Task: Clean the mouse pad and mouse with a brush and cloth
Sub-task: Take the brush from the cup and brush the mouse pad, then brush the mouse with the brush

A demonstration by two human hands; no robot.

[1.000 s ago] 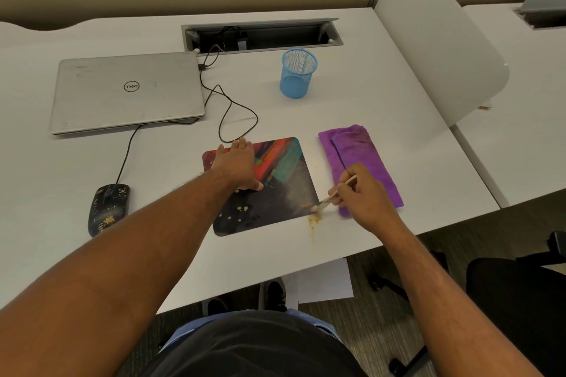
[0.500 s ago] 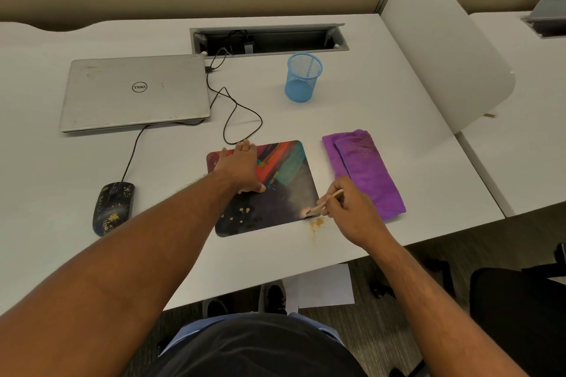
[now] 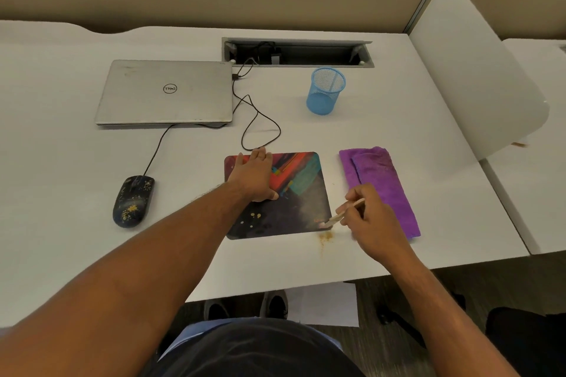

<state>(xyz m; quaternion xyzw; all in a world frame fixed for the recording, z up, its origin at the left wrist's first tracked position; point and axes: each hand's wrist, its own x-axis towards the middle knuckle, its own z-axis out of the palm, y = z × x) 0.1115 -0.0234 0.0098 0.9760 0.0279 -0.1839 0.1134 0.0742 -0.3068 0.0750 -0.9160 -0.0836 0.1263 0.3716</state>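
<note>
Mouse pad [image 3: 306,193] lies flat on the white desk [image 3: 76,193] between the two hands, its near edge close to the desk's front edge. Left hand [image 3: 255,176] rests flat on the pad's far-left part, fingers straight and together, tips reaching the pad's far edge, thumb spread toward the centre. Yellowish specks [image 3: 254,219] sit on the dark area just near of this hand.

Right hand [image 3: 372,223] hovers off the pad's right edge, fingers curled in a pinch round a thin pale brush [image 3: 344,213] — its tip meets the pad at the near-right corner. A small heap of tan crumbs [image 3: 325,236] lies on the desk just past that corner, below the brush tip.

Purple cloth [image 3: 379,180], folded, lies just beyond the right hand, partly under it, apart from the pad by a strip of bare desk.

Mouse [image 3: 133,201] sits well to the left of the left forearm, spotted yellow, with bare desk on all sides. Its cable [image 3: 260,119] loops just beyond the left fingertips and runs toward a closed laptop [image 3: 165,92] further off. A blue mesh cup [image 3: 326,90] stands upright far beyond both hands.
</note>
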